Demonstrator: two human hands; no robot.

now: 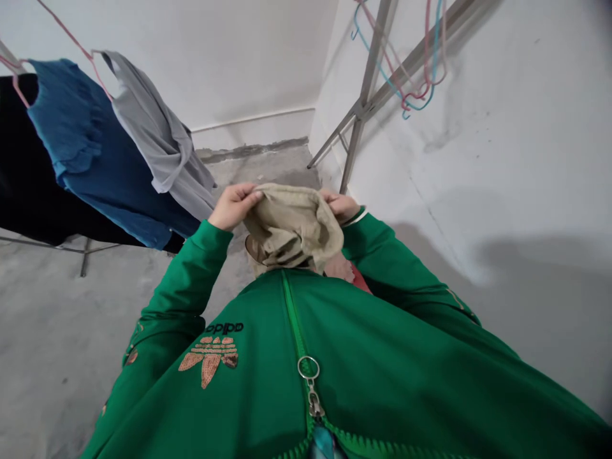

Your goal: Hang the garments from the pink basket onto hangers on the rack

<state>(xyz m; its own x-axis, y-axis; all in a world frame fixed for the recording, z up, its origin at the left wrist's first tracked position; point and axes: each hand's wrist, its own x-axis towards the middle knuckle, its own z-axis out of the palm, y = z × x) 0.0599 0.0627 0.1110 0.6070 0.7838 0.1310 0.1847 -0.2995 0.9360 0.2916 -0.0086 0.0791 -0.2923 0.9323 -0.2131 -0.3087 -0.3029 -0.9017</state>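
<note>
Beige cloth [292, 220] held up in front of a green jacket [368, 363]

The left hand [233, 205] and right hand [340, 205] are closed on opposite edges of the cloth, fingers curled over it, spreading it open above the chest. A blue top [105, 172], a grey top [157, 127] and a black garment [29, 159] hang at upper left. Pink and teal wire hangers [412, 99] hang bare from a metal drying rack [364, 95] at upper right. The jacket's chest shows a trefoil logo [210, 357] with "adidas" above it.
</note>
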